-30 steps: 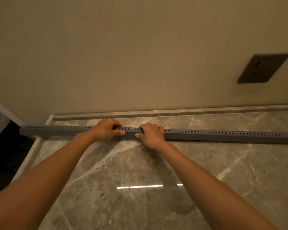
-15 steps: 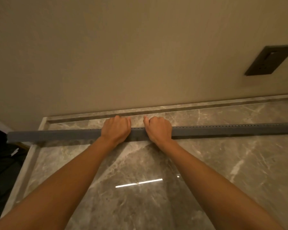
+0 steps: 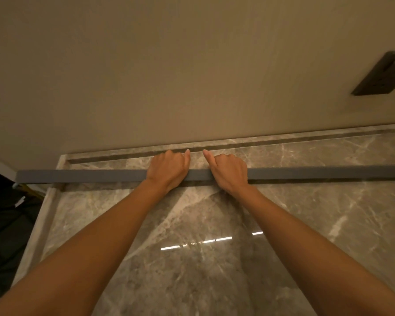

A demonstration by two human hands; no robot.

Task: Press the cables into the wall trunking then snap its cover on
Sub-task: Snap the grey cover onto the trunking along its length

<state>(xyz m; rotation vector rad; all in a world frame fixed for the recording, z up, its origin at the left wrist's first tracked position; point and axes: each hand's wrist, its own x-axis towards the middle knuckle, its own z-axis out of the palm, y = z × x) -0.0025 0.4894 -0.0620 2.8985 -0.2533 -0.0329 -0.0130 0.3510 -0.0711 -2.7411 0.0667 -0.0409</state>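
A long grey trunking strip (image 3: 82, 176) runs left to right across the marble counter, its left end past the counter's left edge and its right end out of frame. My left hand (image 3: 168, 171) grips it near the middle, fingers curled over its far side. My right hand (image 3: 229, 173) holds it just to the right, forefinger pointing toward the wall. The side facing me is plain; no holes show. I see no cables.
The grey marble counter (image 3: 306, 224) has a raised rim and a groove (image 3: 271, 142) along the beige wall. A dark socket plate (image 3: 383, 75) sits on the wall at upper right. Dark floor with clutter (image 3: 7, 220) lies beyond the counter's left edge.
The strip has rolled so its row of holes no longer shows, and it has shifted toward the wall. Both hands moved closer together over it; the view tilted down and left.
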